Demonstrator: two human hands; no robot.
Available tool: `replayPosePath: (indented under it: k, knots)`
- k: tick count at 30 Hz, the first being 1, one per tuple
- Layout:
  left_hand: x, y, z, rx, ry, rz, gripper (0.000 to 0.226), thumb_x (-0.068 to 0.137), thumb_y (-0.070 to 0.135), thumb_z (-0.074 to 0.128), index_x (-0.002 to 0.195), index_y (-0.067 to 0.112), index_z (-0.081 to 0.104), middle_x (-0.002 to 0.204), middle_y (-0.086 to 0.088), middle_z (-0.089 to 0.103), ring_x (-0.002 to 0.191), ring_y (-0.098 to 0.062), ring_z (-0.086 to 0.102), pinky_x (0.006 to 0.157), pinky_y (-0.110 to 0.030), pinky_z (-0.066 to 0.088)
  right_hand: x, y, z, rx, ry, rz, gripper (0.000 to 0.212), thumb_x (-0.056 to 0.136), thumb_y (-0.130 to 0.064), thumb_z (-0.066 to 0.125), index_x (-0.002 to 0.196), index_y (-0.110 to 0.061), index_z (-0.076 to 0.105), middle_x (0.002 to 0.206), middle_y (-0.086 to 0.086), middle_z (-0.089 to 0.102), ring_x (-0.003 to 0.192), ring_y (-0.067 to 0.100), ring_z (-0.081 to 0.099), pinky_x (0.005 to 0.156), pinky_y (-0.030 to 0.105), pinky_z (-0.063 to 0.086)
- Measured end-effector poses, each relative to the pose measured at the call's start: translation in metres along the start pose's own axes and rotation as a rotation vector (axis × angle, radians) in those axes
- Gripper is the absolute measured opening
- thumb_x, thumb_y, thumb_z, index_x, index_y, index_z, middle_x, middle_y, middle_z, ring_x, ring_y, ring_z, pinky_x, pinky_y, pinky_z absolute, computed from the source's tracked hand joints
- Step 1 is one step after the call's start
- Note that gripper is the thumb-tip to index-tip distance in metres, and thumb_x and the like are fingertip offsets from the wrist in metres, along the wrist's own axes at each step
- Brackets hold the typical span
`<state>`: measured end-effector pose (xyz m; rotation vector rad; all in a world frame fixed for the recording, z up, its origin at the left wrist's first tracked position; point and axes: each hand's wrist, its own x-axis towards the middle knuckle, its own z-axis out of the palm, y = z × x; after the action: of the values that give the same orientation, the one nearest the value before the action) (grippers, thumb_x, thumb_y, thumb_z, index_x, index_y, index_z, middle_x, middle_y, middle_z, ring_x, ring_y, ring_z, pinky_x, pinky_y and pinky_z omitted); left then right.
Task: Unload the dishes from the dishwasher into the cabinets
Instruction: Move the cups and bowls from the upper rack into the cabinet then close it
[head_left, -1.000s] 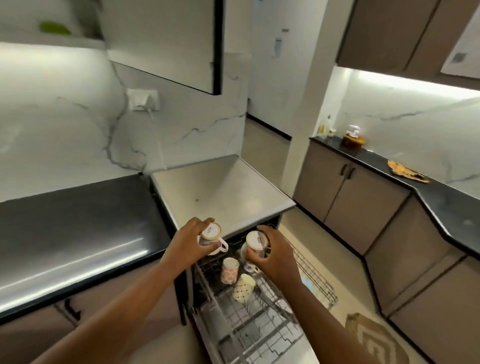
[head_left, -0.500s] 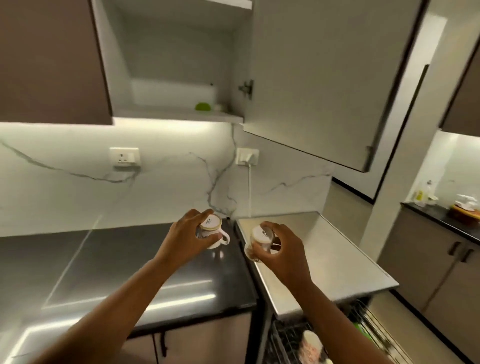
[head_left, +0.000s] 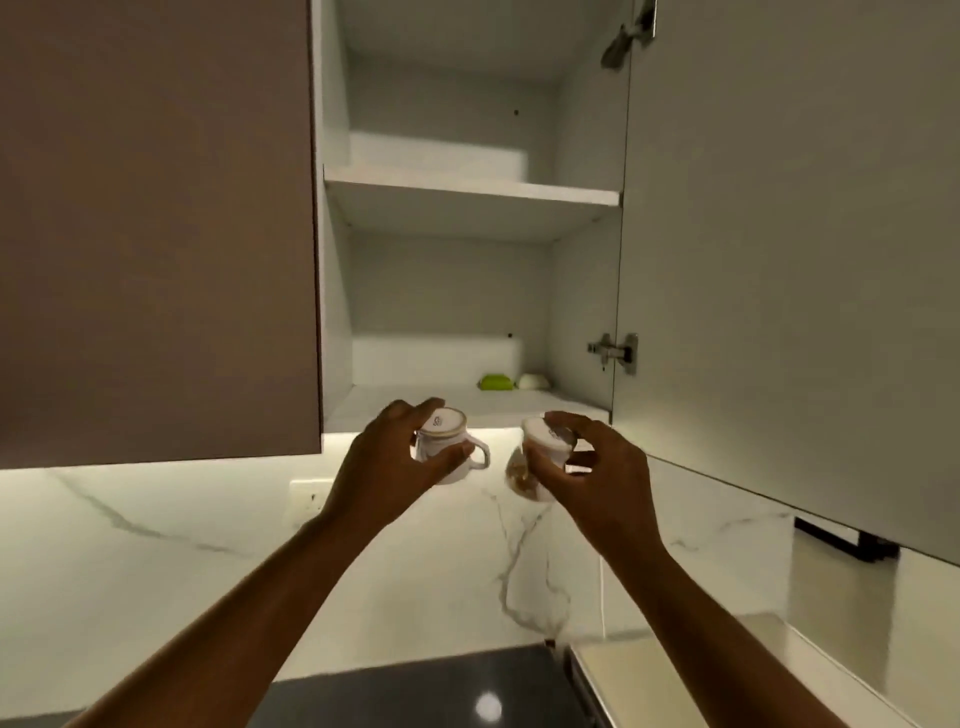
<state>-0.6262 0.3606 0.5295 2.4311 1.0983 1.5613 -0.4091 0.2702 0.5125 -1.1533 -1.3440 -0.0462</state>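
My left hand (head_left: 387, 457) grips a white mug (head_left: 448, 442) held upside down, its base facing me and its handle pointing right. My right hand (head_left: 592, 475) grips a second white cup (head_left: 540, 454) with a brown pattern, also base up. Both are raised just below the front edge of the open wall cabinet's lower shelf (head_left: 415, 402). The dishwasher is out of view.
A green bowl (head_left: 494, 382) and a white bowl (head_left: 534, 381) sit at the back of the lower shelf. The upper shelf (head_left: 467, 188) shows nothing on it. The cabinet door (head_left: 779, 260) hangs open at right; a closed brown door (head_left: 156, 223) is at left. Black counter (head_left: 415, 691) below.
Both hands have lifted the two cups from the dishwasher rack up to the open cabinet. My view has tilted upward from the rack to the shelves.
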Motion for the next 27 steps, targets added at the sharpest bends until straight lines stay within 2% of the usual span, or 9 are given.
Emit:
replayPosePath:
  k: [2, 6, 10, 13, 16, 19, 22, 25, 27]
  knots:
    - [0.03, -0.008, -0.001, 0.0, 0.032, -0.021, 0.067, 0.074, 0.062, 0.072, 0.132, 0.03, 0.058, 0.112, 0.005, 0.06, 0.097, -0.016, 0.06, 0.085, -0.034, 0.052, 0.033, -0.001, 0.011, -0.033, 0.013, -0.038, 0.05, 0.076, -0.044, 0.083, 0.121, -0.028, 0.069, 0.114, -0.014, 0.068, 0.088, 0.004, 0.069, 0.075, 0.027, 0.061]
    - [0.083, -0.04, 0.003, 0.054, 0.02, -0.093, 0.067, 0.073, 0.06, 0.074, 0.131, 0.029, 0.059, 0.11, 0.003, 0.06, 0.099, -0.018, 0.061, 0.086, -0.033, 0.05, 0.1, 0.017, 0.039, -0.134, -0.002, -0.092, 0.054, 0.074, -0.054, 0.078, 0.121, -0.028, 0.068, 0.113, -0.01, 0.072, 0.085, 0.005, 0.069, 0.078, 0.035, 0.06]
    - [0.128, -0.064, 0.009, 0.086, 0.02, -0.161, 0.07, 0.073, 0.055, 0.077, 0.132, 0.021, 0.059, 0.123, -0.004, 0.062, 0.108, -0.022, 0.061, 0.093, -0.035, 0.05, 0.154, 0.043, 0.064, -0.146, -0.033, -0.09, 0.055, 0.07, -0.055, 0.077, 0.116, -0.025, 0.071, 0.106, -0.007, 0.074, 0.081, 0.008, 0.07, 0.081, 0.039, 0.06]
    - [0.162, -0.08, 0.019, 0.154, 0.007, -0.202, 0.071, 0.074, 0.055, 0.077, 0.133, 0.021, 0.059, 0.128, -0.003, 0.061, 0.112, -0.021, 0.059, 0.095, -0.033, 0.048, 0.195, 0.062, 0.083, -0.145, -0.076, -0.07, 0.053, 0.073, -0.05, 0.08, 0.116, -0.021, 0.072, 0.106, -0.003, 0.075, 0.086, 0.011, 0.069, 0.083, 0.032, 0.057]
    - [0.19, -0.098, 0.032, 0.211, -0.026, -0.246, 0.076, 0.071, 0.059, 0.077, 0.134, 0.023, 0.057, 0.133, -0.002, 0.059, 0.12, -0.02, 0.057, 0.101, -0.035, 0.046, 0.226, 0.08, 0.103, -0.181, -0.126, -0.05, 0.05, 0.075, -0.045, 0.082, 0.116, -0.018, 0.072, 0.106, 0.0, 0.075, 0.087, 0.012, 0.068, 0.076, 0.023, 0.049]
    - [0.215, -0.111, 0.048, 0.221, -0.053, -0.303, 0.076, 0.069, 0.055, 0.08, 0.134, 0.022, 0.058, 0.136, -0.002, 0.059, 0.122, -0.018, 0.057, 0.103, -0.033, 0.045, 0.252, 0.1, 0.124, -0.22, -0.188, -0.008, 0.051, 0.073, -0.043, 0.083, 0.116, -0.019, 0.072, 0.109, -0.001, 0.074, 0.093, 0.012, 0.068, 0.076, 0.02, 0.044]
    - [0.238, -0.125, 0.064, 0.213, -0.105, -0.318, 0.058, 0.07, 0.047, 0.083, 0.12, 0.025, 0.063, 0.122, -0.002, 0.068, 0.099, -0.016, 0.068, 0.089, -0.028, 0.053, 0.276, 0.118, 0.144, -0.256, -0.248, 0.005, 0.052, 0.072, -0.042, 0.085, 0.116, -0.018, 0.071, 0.11, 0.001, 0.073, 0.096, 0.015, 0.067, 0.075, 0.019, 0.041]
    - [0.264, -0.138, 0.07, 0.253, -0.134, -0.336, 0.063, 0.067, 0.049, 0.083, 0.118, 0.015, 0.066, 0.119, -0.001, 0.068, 0.103, -0.02, 0.066, 0.082, -0.025, 0.047, 0.299, 0.124, 0.159, -0.258, -0.275, 0.027, 0.053, 0.072, -0.041, 0.084, 0.117, -0.018, 0.069, 0.115, 0.003, 0.071, 0.101, 0.018, 0.066, 0.079, 0.023, 0.047]
    - [0.28, -0.15, 0.073, 0.267, -0.131, -0.336, 0.041, 0.065, 0.047, 0.083, 0.086, 0.015, 0.068, 0.09, 0.0, 0.071, 0.086, -0.021, 0.067, 0.066, -0.025, 0.045, 0.318, 0.126, 0.17, -0.265, -0.293, 0.029, 0.053, 0.074, -0.041, 0.083, 0.118, -0.015, 0.069, 0.116, 0.006, 0.07, 0.103, 0.02, 0.066, 0.085, 0.028, 0.052]
